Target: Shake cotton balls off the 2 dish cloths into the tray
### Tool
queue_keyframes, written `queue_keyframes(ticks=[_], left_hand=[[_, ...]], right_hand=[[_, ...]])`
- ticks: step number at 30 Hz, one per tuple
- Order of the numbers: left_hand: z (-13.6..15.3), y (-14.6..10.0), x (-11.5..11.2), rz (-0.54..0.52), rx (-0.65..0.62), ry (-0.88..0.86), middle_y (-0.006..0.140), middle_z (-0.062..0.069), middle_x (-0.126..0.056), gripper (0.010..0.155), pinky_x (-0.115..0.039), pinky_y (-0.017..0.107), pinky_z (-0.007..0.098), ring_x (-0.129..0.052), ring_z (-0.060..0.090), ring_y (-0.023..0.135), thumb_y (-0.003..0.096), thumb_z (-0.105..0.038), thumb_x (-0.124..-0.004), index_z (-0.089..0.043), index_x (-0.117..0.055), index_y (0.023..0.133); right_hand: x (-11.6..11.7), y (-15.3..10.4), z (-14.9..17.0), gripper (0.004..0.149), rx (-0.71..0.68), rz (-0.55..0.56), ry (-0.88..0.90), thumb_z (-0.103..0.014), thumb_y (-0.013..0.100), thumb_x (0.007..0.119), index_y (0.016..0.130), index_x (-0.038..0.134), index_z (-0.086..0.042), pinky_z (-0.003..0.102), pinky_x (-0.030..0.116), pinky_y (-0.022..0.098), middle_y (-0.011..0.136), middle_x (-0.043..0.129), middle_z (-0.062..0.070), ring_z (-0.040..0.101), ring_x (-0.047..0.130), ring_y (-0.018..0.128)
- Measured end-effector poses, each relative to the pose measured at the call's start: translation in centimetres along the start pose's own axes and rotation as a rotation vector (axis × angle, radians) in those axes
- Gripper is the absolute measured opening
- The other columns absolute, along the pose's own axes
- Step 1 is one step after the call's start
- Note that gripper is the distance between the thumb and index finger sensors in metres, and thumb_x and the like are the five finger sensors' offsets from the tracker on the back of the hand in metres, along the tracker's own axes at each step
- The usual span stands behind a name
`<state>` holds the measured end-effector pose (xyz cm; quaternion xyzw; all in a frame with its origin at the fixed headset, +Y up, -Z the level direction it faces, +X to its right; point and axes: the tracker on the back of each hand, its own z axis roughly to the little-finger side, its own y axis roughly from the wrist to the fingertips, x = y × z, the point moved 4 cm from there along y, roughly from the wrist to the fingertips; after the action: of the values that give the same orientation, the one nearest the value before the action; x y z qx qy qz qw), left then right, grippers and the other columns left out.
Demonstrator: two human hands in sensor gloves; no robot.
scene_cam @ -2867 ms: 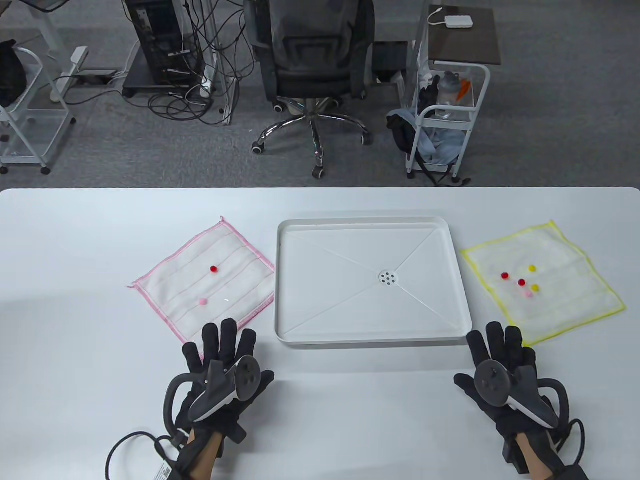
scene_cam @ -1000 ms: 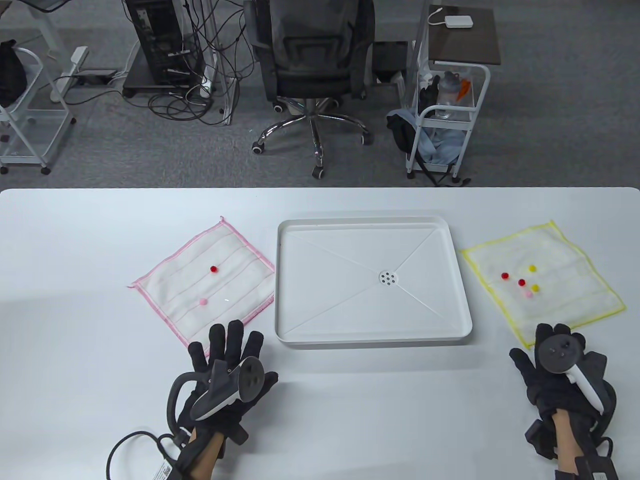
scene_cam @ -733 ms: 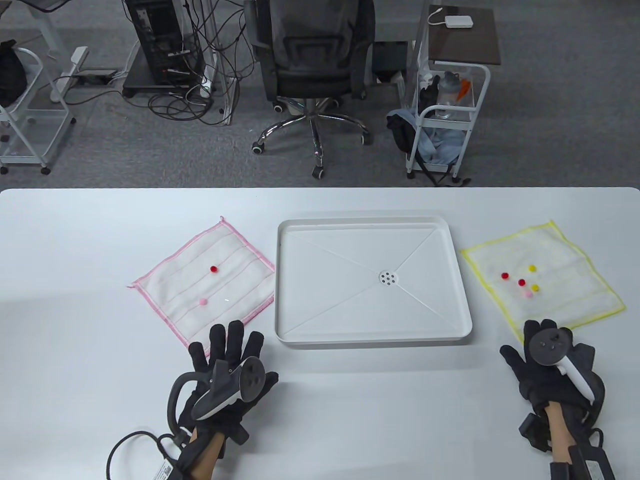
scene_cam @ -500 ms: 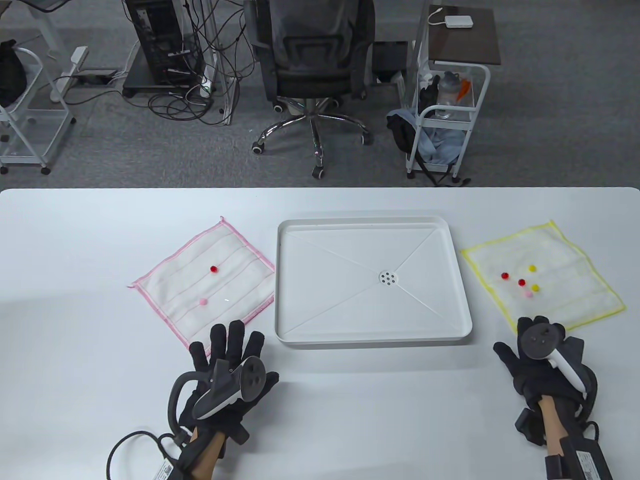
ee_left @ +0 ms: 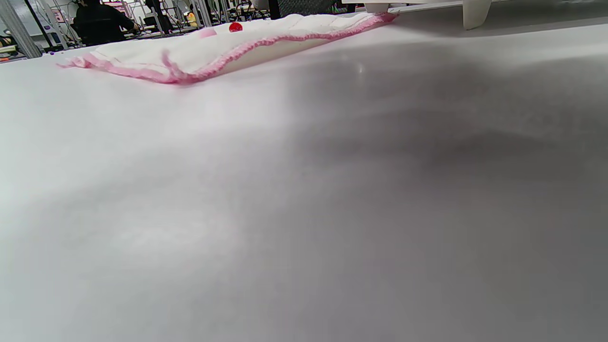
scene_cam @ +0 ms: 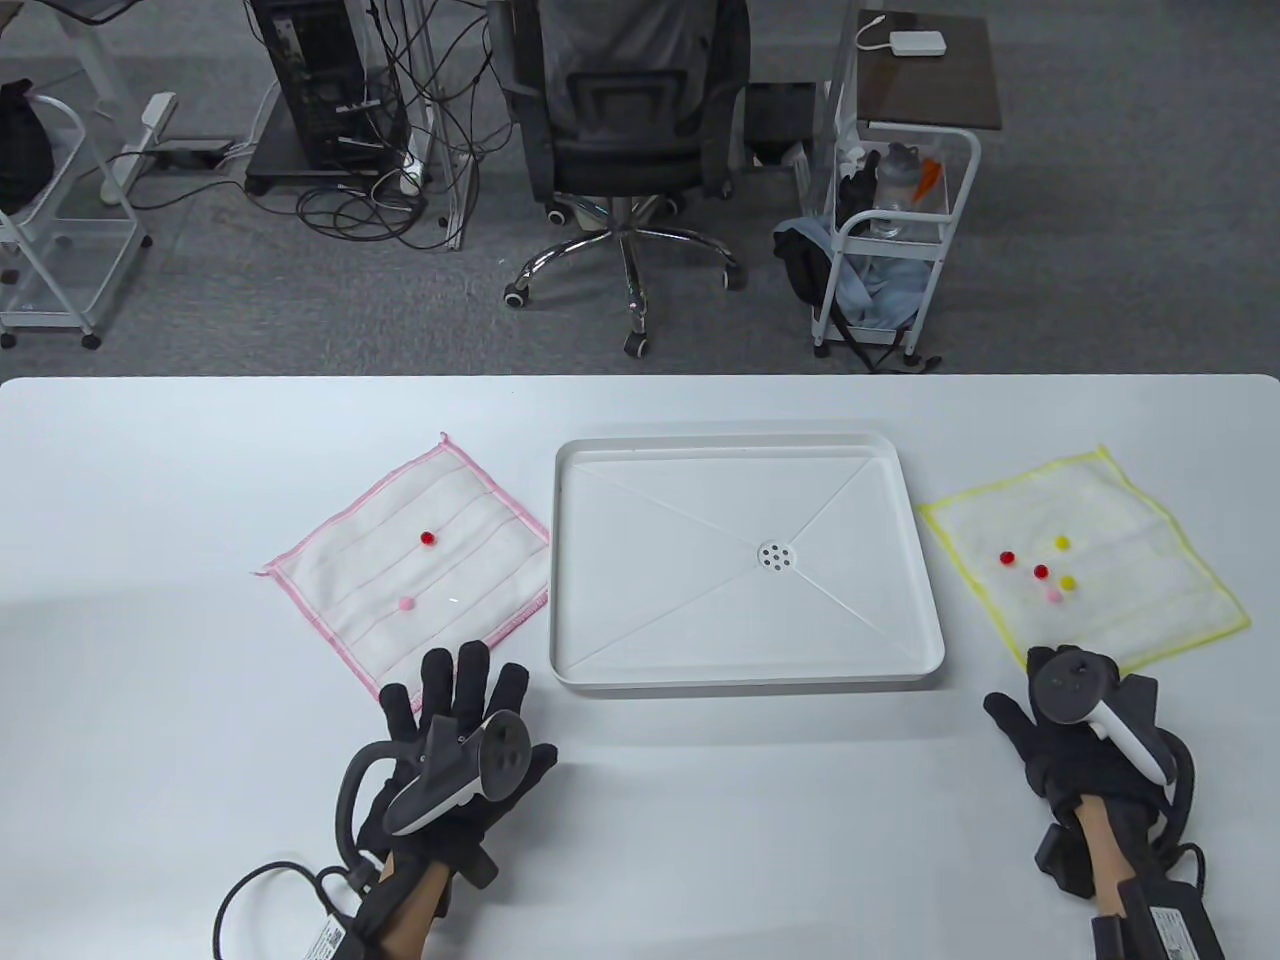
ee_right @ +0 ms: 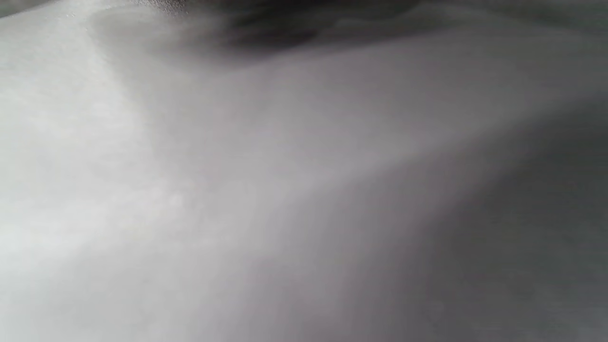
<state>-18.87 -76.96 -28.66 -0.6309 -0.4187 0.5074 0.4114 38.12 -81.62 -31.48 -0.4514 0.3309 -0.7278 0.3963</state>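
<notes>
A shallow white rectangular tray (scene_cam: 748, 665) with a small perforated drain at its middle sits centred on the white surface (scene_cam: 700, 820). To its left lies a white dish cloth with pink stitched edging (scene_cam: 350, 585), flat and turned at an angle, its right corner just beside the tray's left wall. On it rest a red cotton ball (scene_cam: 428, 539) and a pale pink cotton ball (scene_cam: 406, 604), well apart from each other. To the tray's right lies a white dish cloth with yellow edging (scene_cam: 1150, 590), carrying a cluster of small balls: two red, two yellow and one pink (scene_cam: 1054, 595).

The left hand (scene_cam: 450, 755) lies flat on the surface, its fingers (scene_cam: 470, 675) straight and spread, holding nothing; the fingertips reach the pink cloth's near corner. The right hand (scene_cam: 1085, 735) sits at the yellow cloth's near corner with its fingers bent down over the edge; the tracker hides them, so whether they pinch the cloth cannot be told. The right wrist view is only a grey blur.
</notes>
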Motion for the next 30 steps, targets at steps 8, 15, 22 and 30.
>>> queue_keyframes(ticks=[8,15,22,30], left_hand=[[-0.1,0.1,-0.2,0.029,-0.012,0.007,0.115,0.005,0.015,0.08,-0.012,0.073,0.068,0.007,0.038,0.105,0.0479,-0.077,-0.031,-0.04,0.004,0.11],[-0.1,0.1,-0.3,0.03,-0.013,0.007,0.115,0.005,0.015,0.08,-0.012,0.073,0.068,0.007,0.038,0.105,0.0479,-0.077,-0.031,-0.04,0.004,0.11],[-0.1,0.1,-0.3,0.032,-0.012,0.004,0.114,0.005,0.015,0.08,-0.012,0.073,0.068,0.007,0.038,0.104,0.048,-0.077,-0.031,-0.039,0.004,0.11],[-0.1,0.1,-0.3,0.029,-0.012,-0.001,0.114,0.005,0.015,0.079,-0.012,0.073,0.068,0.007,0.038,0.104,0.048,-0.077,-0.032,-0.04,0.001,0.11]], right_hand=[[0.0,-1.0,-0.1,0.077,-0.005,-0.005,-0.056,-0.064,0.049,0.046,0.109,0.014,-0.026,0.053,0.009,0.076,0.116,0.003,0.001,0.027,-0.007,0.102],[0.0,-2.0,-0.9,0.077,-0.009,0.002,-0.128,-0.063,0.049,0.046,0.11,0.019,-0.024,0.055,0.015,0.077,0.118,0.01,0.004,0.029,0.0,0.104],[0.3,-3.0,-1.9,0.077,-0.017,-0.008,-0.184,-0.063,0.049,0.045,0.11,0.02,-0.023,0.055,0.018,0.077,0.118,0.011,0.005,0.03,0.001,0.104],[0.8,-3.8,-3.2,0.077,-0.056,-0.016,-0.22,-0.063,0.049,0.045,0.11,0.021,-0.022,0.056,0.019,0.077,0.118,0.011,0.004,0.03,0.001,0.104]])
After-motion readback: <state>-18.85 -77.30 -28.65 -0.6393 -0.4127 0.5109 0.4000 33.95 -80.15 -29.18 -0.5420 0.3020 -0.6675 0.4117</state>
